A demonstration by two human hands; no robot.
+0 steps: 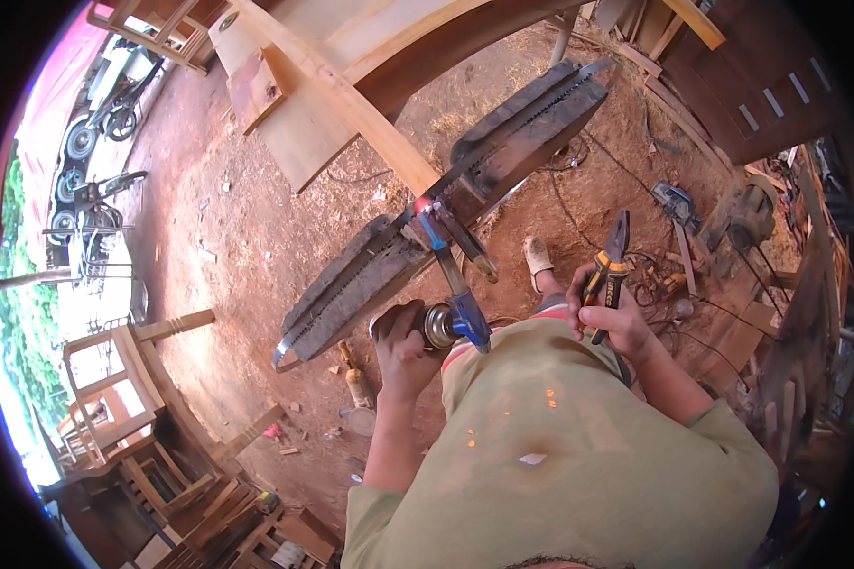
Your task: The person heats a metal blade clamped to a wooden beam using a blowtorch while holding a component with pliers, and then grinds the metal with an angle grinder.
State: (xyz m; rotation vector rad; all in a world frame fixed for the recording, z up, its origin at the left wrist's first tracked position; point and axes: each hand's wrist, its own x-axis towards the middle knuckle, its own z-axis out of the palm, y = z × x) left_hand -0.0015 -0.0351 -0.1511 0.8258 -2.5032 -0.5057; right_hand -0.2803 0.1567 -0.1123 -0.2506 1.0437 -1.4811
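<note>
My left hand [408, 353] is wrapped round the canister of a gas torch [470, 321] with a silver collar and blue head. From the torch's nozzle, what looks like a blue flame [434, 231] reaches a red spot in the middle of a toothed saw blade [359, 264]. That blade lies along a long, dark, worn holder [527, 142], slanting from lower left to upper right. Raised beside my body, my right hand [615, 318] grips black-and-yellow pliers [611, 270], jaws upward. A dark reddish bar [467, 237] juts toward me from the holder's middle.
A wooden beam [380, 133] meets the holder from above. Cables and a blue power tool [676, 204] lie on the dirt at right. A bottle [357, 387] stands near my left forearm. Wooden frames [114, 389] are at left, motorcycles [81, 142] beyond, and a panelled door [759, 85] upper right.
</note>
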